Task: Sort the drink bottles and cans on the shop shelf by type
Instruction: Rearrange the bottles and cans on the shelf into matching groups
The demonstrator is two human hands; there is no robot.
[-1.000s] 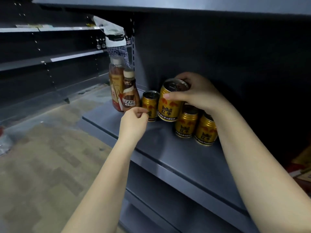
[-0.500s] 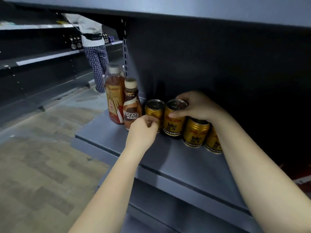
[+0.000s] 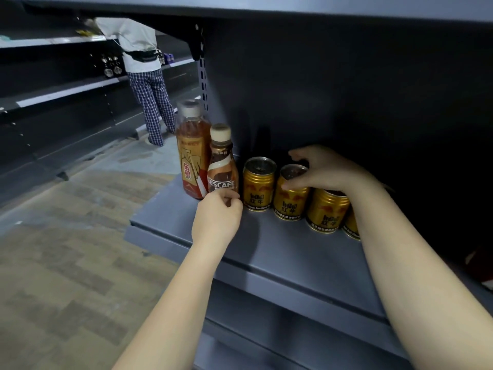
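On the grey shelf stand a tall tea bottle and a smaller Nescafe bottle at the left end. To their right is a row of gold Red Bull cans: the first can, second can, third can and a fourth can half hidden by my forearm. My right hand hovers over the second can, fingers lifted off its top, thumb touching its side. My left hand is curled in a fist in front of the Nescafe bottle's base, with nothing seen in it.
The shelf above hangs low over the drinks, and a dark back panel closes the rear. A lower shelf juts out beneath. Across the aisle a person in checked trousers stands at another shelving unit.
My right hand set the lifted can down in the row beside the first can, and its fingers have come off the top. My left fist stayed by the Nescafe bottle. The view moved closer.
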